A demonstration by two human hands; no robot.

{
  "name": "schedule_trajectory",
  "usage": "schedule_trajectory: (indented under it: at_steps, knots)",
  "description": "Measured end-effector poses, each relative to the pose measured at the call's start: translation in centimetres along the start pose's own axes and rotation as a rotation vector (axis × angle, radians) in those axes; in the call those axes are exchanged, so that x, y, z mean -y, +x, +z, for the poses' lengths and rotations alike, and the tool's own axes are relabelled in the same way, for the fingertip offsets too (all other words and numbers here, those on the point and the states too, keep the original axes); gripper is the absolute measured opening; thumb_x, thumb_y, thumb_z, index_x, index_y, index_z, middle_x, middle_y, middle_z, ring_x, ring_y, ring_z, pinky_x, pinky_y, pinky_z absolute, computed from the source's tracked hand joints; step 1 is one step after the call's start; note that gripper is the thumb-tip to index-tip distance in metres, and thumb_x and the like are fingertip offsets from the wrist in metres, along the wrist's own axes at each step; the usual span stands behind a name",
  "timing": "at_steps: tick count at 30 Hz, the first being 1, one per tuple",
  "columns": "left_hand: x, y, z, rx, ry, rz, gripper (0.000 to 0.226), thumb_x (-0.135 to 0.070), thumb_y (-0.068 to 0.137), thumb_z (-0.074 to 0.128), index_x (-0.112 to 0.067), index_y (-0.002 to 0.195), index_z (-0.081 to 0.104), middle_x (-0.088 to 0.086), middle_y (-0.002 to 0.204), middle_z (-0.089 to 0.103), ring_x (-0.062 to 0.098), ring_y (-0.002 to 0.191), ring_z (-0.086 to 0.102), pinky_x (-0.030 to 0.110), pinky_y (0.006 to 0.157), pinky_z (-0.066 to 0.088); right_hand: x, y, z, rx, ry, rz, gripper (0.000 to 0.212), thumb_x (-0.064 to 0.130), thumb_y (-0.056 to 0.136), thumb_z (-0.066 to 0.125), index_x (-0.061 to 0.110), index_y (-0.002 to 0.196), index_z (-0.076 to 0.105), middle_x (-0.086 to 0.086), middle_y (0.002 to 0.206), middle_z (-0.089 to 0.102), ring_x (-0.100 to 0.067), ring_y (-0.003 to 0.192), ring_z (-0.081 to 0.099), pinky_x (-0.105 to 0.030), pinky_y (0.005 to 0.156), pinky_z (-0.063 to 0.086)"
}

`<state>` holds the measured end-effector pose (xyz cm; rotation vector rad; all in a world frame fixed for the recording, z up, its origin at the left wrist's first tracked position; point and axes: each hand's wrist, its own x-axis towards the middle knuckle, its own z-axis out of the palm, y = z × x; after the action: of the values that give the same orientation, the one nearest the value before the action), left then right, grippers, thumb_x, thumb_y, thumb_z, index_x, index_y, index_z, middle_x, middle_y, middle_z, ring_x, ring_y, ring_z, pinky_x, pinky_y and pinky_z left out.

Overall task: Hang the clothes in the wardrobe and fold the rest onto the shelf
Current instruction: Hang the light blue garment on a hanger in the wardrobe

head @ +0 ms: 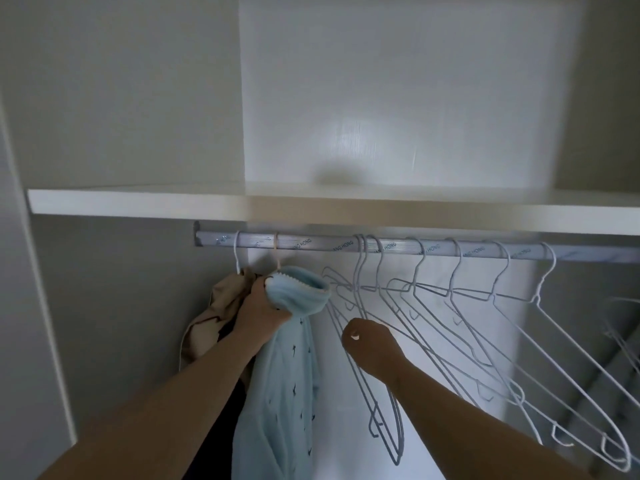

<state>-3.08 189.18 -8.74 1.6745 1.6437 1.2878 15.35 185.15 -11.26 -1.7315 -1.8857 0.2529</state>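
Observation:
A light blue garment point(287, 375) with small dark marks hangs from a hanger on the silver rail point(311, 243) in the wardrobe. My left hand point(261, 308) grips it at the collar, just under the hanger hook. To its left a tan garment point(216, 306) hangs on another hanger against the wardrobe's side wall. My right hand point(369, 344) is to the right of the blue garment, with its fingers curled round the wire of an empty white hanger point(377, 393).
Several empty white wire hangers point(519, 341) hang along the rail to the right. A white shelf point(138, 200) runs just above the rail. The wardrobe's back panel point(398, 98) and side walls close the space in.

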Motion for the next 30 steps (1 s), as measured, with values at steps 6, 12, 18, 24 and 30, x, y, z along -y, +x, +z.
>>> schedule_trajectory:
  at_steps: [6,12,18,24,30]
  knots:
    - [-0.5,-2.6,-0.2,-0.05,0.266,0.021,0.04,-0.009,0.087,0.056,-0.007,0.127,0.049,0.005,0.108,0.057,0.013,0.08,0.052,0.021,0.061,0.04,0.7,-1.8,-0.8,-0.146,-0.103,-0.064,0.024,0.023,0.089,0.048,0.021,0.104,0.067,0.002,0.106,0.066,-0.018,0.108,0.054,-0.029,0.097,0.041]
    - [-1.9,-8.5,0.7,-0.039,0.287,0.101,0.025,-0.009,0.086,0.06,-0.006,0.11,0.063,0.008,0.114,0.062,0.021,0.102,0.06,0.025,0.081,0.05,0.7,-5.3,-1.2,-0.131,0.032,-0.058,0.023,0.026,0.092,0.049,0.02,0.108,0.064,-0.002,0.108,0.066,-0.02,0.108,0.054,-0.03,0.096,0.039]
    - [-2.2,-15.5,2.9,-0.027,0.223,-0.015,0.014,-0.017,0.087,0.053,-0.031,0.084,0.054,-0.009,0.092,0.059,0.016,0.09,0.058,0.032,0.087,0.047,-1.4,-10.4,-1.0,-0.118,0.109,-0.028,0.023,0.022,0.093,0.048,0.016,0.108,0.063,-0.003,0.108,0.066,-0.023,0.099,0.059,-0.037,0.093,0.044]
    - [-1.8,-21.6,5.6,0.061,0.144,-0.053,0.011,-0.016,0.088,0.053,-0.025,0.091,0.059,-0.011,0.087,0.057,0.009,0.084,0.055,0.023,0.081,0.042,-4.0,-16.2,0.3,-0.035,0.203,0.082,0.021,0.022,0.092,0.049,0.017,0.108,0.062,0.0,0.111,0.065,-0.021,0.103,0.058,-0.038,0.095,0.044]
    - [-0.5,-27.7,7.8,0.25,0.084,-0.111,0.012,-0.012,0.089,0.051,-0.023,0.088,0.057,-0.007,0.083,0.058,0.009,0.078,0.052,0.018,0.068,0.037,-6.3,-23.4,0.9,0.003,0.281,0.297,0.021,0.017,0.091,0.048,0.015,0.105,0.062,-0.001,0.104,0.067,-0.021,0.096,0.06,-0.034,0.089,0.048]
